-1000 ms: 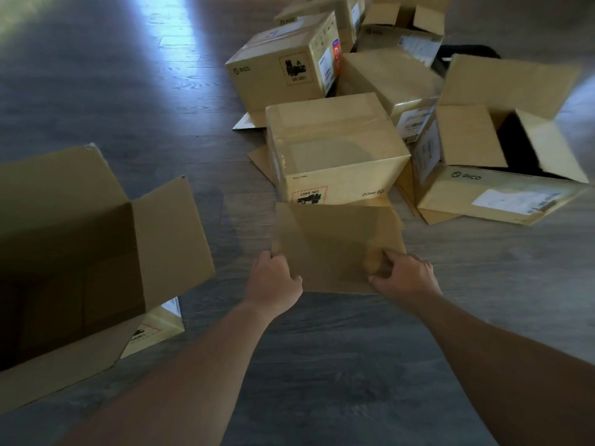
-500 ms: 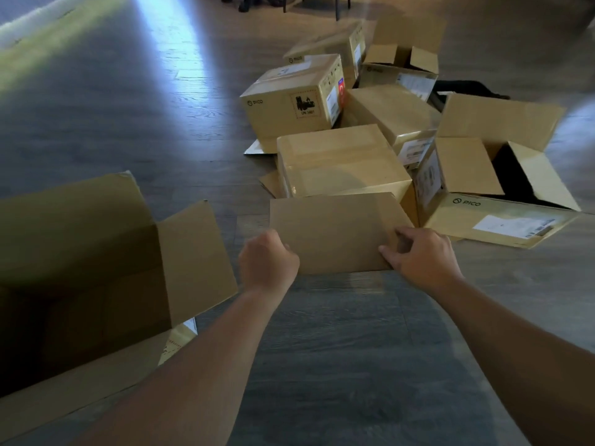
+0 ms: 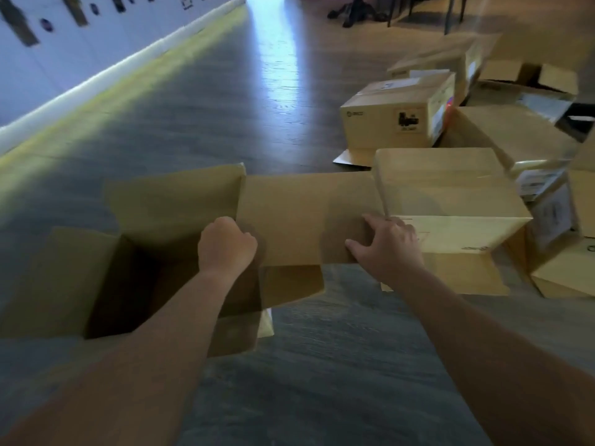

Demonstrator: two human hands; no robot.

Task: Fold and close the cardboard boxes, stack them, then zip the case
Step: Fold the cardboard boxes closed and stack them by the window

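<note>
The open box [image 3: 106, 278] sits on the floor [image 3: 322, 365] at the left, flaps up. Over its right side a flat cardboard sheet [image 3: 306, 217] is clamped at its near edge by the left hand [image 3: 225, 244], fisted, and the right hand [image 3: 388, 249], fingers spread. It looks light, stiff and bendable, best held by both edges; closed boxes [image 3: 444, 201] lie right.
</note>
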